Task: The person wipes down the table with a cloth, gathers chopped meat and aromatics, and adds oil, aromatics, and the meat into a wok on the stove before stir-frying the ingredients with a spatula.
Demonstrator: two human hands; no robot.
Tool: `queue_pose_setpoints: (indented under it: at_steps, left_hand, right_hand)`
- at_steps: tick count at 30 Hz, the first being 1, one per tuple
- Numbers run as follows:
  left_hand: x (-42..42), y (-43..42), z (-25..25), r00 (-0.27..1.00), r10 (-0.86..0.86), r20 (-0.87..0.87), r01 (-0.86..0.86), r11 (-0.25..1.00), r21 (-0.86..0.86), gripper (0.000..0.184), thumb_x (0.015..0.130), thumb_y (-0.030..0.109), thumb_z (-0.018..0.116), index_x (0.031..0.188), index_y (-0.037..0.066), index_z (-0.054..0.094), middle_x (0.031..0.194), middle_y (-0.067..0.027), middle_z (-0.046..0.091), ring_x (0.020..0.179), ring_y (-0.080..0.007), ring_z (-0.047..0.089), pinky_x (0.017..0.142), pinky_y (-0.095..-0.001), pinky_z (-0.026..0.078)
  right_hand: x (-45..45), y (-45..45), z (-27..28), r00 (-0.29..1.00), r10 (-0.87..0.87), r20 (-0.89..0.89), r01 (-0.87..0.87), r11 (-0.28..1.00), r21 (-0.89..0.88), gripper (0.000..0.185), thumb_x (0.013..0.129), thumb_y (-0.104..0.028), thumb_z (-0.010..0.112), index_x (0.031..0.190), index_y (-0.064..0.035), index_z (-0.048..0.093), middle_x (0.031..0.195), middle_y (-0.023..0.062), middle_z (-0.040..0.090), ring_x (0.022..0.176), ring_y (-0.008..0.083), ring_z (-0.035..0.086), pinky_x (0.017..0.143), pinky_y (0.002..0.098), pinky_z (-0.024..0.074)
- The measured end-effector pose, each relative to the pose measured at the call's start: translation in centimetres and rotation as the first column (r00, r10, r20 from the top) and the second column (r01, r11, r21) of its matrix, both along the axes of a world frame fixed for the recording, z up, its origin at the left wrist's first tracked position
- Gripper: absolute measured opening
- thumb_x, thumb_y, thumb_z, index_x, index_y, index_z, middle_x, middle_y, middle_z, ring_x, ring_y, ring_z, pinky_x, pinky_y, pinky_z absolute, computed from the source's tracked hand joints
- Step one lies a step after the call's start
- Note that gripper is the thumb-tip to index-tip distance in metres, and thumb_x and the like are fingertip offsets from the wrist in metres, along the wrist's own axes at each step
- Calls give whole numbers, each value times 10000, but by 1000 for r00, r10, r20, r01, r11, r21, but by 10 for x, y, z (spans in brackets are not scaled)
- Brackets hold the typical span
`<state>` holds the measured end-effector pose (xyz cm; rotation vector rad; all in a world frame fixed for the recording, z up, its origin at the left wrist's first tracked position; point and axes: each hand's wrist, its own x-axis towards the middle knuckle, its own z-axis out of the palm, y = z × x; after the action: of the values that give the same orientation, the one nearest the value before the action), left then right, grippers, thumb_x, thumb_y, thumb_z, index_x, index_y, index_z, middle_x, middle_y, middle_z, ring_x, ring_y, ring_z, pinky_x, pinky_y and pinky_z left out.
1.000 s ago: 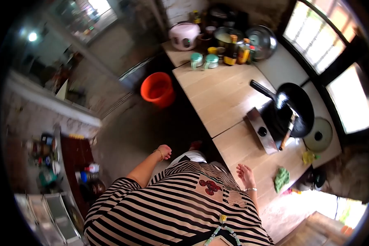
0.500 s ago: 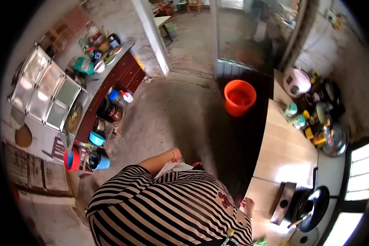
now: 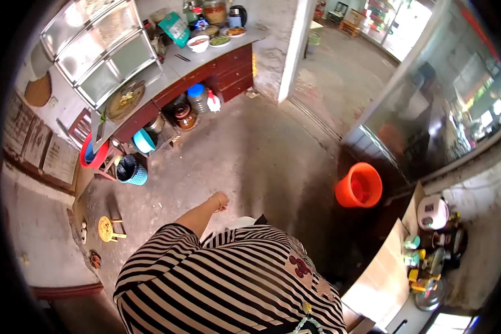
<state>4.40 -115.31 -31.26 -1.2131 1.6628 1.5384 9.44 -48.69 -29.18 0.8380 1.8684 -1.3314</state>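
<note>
My left hand (image 3: 221, 201) hangs in front of my body above the concrete floor, a thin bracelet at the wrist. Its fingers look loosely curled, and nothing shows in them. No object is touching it. I cannot see my right hand in this view. My black-and-beige striped shirt (image 3: 222, 278) fills the lower middle.
An orange bucket (image 3: 359, 185) stands on the floor ahead to the right. At left are a counter (image 3: 175, 65) with dishes, a blue basket bin (image 3: 132, 171) and a small yellow stool (image 3: 110, 229). A wooden worktop (image 3: 381, 275) holds a rice cooker (image 3: 432, 212) and jars.
My view has turned right, bringing the stool into sight at left. The stove and wok have left the frame. My right hand, seen beside the worktop before, is no longer visible.
</note>
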Motion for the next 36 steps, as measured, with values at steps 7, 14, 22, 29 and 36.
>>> queue_pose_setpoints:
  at_steps: [7,14,22,29,36]
  left_hand:
    - [89,-60,2,990,93,101,-86,993,-77,179,837,112,446,771,58,604,686,-95,582,557,-227,565,457,-393,489]
    - [162,-22,-44,792,538,289,-592,793,143,92,847,112,497,905,53,539,810,-92,579,688,-242,598,565,-415,538]
    - [52,-76,5,757,615,223,-637,770,39,127,826,166,530,892,59,544,778,-94,596,629,-238,599,534,-404,522]
    - [-109,-141,111,690,674,-263,-690,723,44,171,810,177,575,923,54,539,772,-97,622,585,-197,612,512,-326,529]
    - [-66,-149,55,713,690,-128,-697,717,-17,101,792,163,565,786,64,582,684,-79,590,553,-188,571,462,-326,478]
  right_hand:
    - [-123,-54,11,992,107,66,-109,994,21,78,833,-88,543,865,-18,556,652,102,581,527,201,586,403,301,449]
    - [-278,-121,1,945,324,46,-327,939,103,78,839,-77,535,863,-3,547,650,115,575,528,203,591,399,291,457]
    - [-468,-257,-48,637,732,-241,-757,653,-18,118,827,-136,538,846,-23,569,659,82,594,518,185,598,431,298,467]
    - [-555,-418,1,709,705,6,-704,708,-53,126,824,-138,517,829,-37,592,624,57,590,507,173,596,420,285,464]
    - [-614,-508,-16,563,821,93,-822,568,-36,127,849,-132,495,831,-62,600,654,53,610,545,172,611,458,295,490]
